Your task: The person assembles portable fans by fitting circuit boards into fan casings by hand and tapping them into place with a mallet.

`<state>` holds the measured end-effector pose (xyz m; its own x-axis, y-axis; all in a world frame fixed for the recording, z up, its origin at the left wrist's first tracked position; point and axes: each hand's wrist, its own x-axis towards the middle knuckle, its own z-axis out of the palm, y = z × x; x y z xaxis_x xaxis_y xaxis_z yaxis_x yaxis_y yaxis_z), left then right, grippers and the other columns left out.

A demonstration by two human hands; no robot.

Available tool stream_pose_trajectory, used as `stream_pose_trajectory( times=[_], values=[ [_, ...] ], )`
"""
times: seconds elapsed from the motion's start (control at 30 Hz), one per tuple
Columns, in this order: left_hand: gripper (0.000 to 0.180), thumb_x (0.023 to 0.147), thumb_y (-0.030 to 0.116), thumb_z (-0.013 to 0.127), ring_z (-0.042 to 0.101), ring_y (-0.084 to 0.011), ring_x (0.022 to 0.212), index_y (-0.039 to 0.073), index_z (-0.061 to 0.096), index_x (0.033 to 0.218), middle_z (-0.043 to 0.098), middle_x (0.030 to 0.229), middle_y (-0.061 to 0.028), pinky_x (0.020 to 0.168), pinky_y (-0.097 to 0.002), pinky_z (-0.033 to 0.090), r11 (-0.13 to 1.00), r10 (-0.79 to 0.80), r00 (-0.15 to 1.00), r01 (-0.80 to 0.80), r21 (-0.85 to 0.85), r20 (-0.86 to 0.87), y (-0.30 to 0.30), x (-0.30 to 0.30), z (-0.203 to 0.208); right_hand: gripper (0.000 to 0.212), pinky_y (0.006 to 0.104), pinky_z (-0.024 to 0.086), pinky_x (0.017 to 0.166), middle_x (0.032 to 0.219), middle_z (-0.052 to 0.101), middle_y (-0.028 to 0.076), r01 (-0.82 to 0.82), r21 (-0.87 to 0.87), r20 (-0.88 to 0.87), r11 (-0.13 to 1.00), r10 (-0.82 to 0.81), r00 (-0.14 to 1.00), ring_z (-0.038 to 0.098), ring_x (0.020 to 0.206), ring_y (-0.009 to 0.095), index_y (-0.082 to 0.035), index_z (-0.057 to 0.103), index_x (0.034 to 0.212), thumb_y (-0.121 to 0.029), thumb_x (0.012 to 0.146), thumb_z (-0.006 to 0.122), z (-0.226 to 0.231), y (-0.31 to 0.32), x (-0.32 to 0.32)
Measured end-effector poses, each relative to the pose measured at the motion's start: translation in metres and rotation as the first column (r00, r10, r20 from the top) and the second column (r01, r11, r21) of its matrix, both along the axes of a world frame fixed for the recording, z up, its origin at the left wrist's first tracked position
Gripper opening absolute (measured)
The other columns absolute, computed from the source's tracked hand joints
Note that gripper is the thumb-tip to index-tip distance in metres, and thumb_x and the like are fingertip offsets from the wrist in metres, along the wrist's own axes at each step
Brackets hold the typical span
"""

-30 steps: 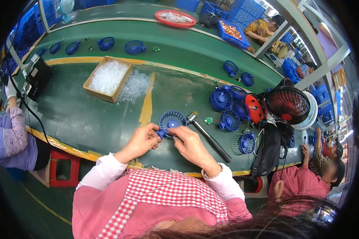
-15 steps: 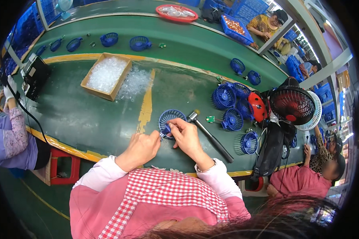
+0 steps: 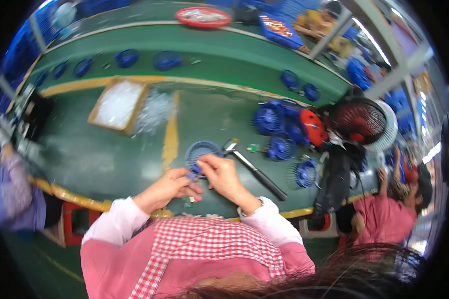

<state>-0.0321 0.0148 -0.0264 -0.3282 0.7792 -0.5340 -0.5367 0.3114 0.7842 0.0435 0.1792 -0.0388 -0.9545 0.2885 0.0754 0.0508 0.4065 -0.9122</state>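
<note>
A blue round fan housing point(image 3: 203, 149) with a ribbed grille lies at the middle of the bench in front of me. My left hand point(image 3: 167, 191) is at its short neck, thumb and fingertips around the blue plastic. My right hand point(image 3: 225, 180) is closed in a pinch on the housing's near side; the fingers hide what exactly sits between them. Just below my left fingertips shows a small green circuit board point(image 3: 188, 201), blurred. A black-handled hammer point(image 3: 258, 174) lies to the right of my right hand, its head near the housing.
Several blue fan housings point(image 3: 281, 147) cluster on the right, beside a finished dark fan point(image 3: 359, 122) and a black bag point(image 3: 334, 182). A cardboard box point(image 3: 97, 113) of clear plastic pieces stands at left, with loose pieces beside it. More housings line the green belt point(image 3: 219, 67). Co-workers sit on both sides.
My left fingers have loosened and spread from a tight grip at the neck. A small green board now shows below them. The whole view has shifted slightly and blurred.
</note>
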Motion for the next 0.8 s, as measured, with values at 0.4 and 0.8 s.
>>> stream_pose_trajectory(
  times=[0.4, 0.8],
  values=[
    [0.020, 0.090, 0.004, 0.044, 0.067, -0.0261, 0.074, -0.009, 0.054, 0.101, 0.065, 0.091, -0.0197, 0.069, -0.0352, 0.057, 0.968, 0.006, 1.000, -0.008, 0.249, 0.007, -0.007, -0.001, -0.013, 0.013, 0.0390, 0.049, 0.066, 0.087, 0.055, 0.008, -0.047, 0.424, -0.293, 0.904, 0.186, 0.938, 0.056, 0.084, 0.029, -0.005, 0.058, 0.089, -0.009, 0.077, 0.062, -0.020, -0.015, 0.023],
    [0.024, 0.096, 0.019, 0.052, 0.060, -0.0135, 0.078, -0.002, 0.062, 0.093, 0.064, 0.089, -0.0074, 0.075, -0.0274, 0.049, 0.874, 0.323, 0.945, -0.275, 0.401, -0.055, -0.002, 0.022, -0.019, 0.020, 0.0232, 0.049, 0.044, 0.081, 0.063, 0.007, -0.087, -0.565, 0.011, 0.820, 0.113, 0.994, 0.060, 0.061, 0.010, 0.000, 0.054, 0.103, -0.011, 0.089, 0.061, 0.015, -0.023, 0.038]
  ],
)
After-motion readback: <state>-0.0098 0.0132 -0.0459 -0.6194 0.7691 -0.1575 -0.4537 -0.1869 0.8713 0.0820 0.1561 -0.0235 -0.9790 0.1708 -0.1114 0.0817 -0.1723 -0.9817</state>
